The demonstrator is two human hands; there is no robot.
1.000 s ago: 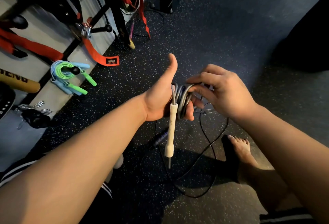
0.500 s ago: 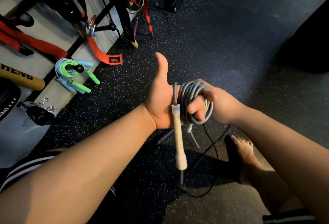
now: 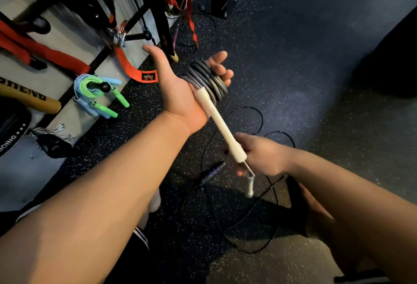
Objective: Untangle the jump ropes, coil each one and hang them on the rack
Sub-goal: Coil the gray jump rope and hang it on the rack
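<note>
An orange strap with a black label hangs at upper left, red bands beside it. Lower left: a yellow lettered bar and metal clips (a loose bunch). Speckled dark floor fills the right.

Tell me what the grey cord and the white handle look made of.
The grey cord is probably PVC or rubber: smooth, faint sheen, bending into tight, even coils. The white handle looks foam or matte plastic, hard to tell: dull, no glare.
</note>
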